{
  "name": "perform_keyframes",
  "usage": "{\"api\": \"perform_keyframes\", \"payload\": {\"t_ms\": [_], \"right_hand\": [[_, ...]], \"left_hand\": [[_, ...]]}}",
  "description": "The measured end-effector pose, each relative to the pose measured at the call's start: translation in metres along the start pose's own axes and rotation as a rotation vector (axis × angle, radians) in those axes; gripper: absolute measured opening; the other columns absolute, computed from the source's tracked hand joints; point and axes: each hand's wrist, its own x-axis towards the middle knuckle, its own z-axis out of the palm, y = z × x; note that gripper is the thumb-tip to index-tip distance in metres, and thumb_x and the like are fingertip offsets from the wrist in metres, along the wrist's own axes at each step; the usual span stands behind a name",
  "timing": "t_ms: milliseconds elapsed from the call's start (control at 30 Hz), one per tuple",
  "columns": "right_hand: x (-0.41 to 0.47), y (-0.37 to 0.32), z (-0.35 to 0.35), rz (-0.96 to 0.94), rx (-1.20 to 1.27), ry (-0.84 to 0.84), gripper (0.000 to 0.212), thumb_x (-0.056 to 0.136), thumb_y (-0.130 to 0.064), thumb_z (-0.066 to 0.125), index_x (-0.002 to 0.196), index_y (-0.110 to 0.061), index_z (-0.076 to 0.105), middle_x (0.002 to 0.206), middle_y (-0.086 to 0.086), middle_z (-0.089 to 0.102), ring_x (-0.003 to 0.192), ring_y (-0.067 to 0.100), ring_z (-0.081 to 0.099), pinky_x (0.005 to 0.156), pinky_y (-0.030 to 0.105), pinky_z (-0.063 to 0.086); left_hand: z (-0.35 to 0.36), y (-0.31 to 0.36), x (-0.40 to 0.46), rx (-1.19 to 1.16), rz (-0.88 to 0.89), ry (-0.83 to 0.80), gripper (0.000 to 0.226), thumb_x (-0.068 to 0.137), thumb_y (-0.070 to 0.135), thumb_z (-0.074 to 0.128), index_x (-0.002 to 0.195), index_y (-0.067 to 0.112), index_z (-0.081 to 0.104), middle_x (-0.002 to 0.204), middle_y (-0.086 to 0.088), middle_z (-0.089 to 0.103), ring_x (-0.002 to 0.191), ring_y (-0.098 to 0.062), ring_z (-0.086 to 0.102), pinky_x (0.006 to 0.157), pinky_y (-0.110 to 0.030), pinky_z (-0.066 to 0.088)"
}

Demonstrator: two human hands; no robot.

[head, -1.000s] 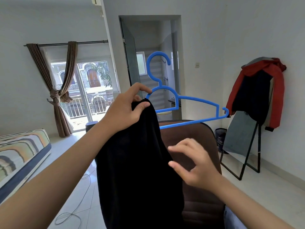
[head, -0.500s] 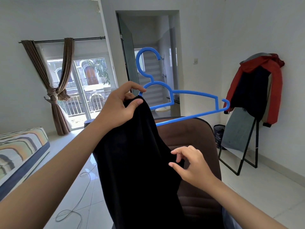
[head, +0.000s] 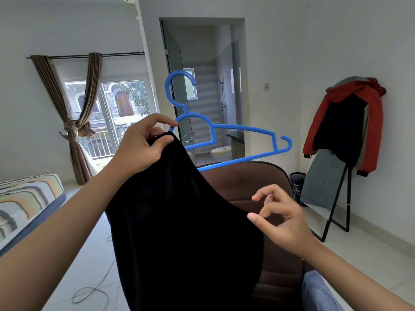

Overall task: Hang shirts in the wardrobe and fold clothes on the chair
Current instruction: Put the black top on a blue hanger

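The shirt (head: 179, 221) hangs from the left hand (head: 143, 147) in front of the chair (head: 253, 182), with the hanger (head: 224, 131) behind it. The right hand (head: 280, 218) is just right of the shirt. A bed (head: 27, 198) lies far left; a mirror (head: 325, 182) leans at the right wall, a jacket (head: 350, 122) on top.
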Motion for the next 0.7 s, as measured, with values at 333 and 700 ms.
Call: {"api": "perform_keyframes", "payload": {"t_ms": [333,700], "right_hand": [[0.039,-0.044,-0.039,0.1,0.306,-0.142,0.031,0.077,-0.05,0.072,0.066,-0.023,0.062,0.062,-0.008,0.055,0.056,0.01,0.046,0.056,0.018,0.04],[0.064,-0.037,-0.091,0.121,-0.109,-0.058,0.027,0.059,-0.047,0.084,0.074,-0.029,0.072,0.076,-0.006,0.07,0.075,0.015,0.066,0.066,0.018,0.052]], "left_hand": [[-0.007,-0.011,-0.003,-0.033,-0.012,0.026,0.029,0.088,0.003,0.06,0.1,0.029,0.062,0.061,-0.001,0.06,0.057,-0.013,0.047,0.063,-0.026,0.038],[-0.005,-0.003,-0.012,-0.041,0.075,0.014,0.03,0.086,-0.002,0.061,0.101,0.024,0.062,0.057,0.002,0.056,0.054,-0.013,0.045,0.059,-0.016,0.036]]}}
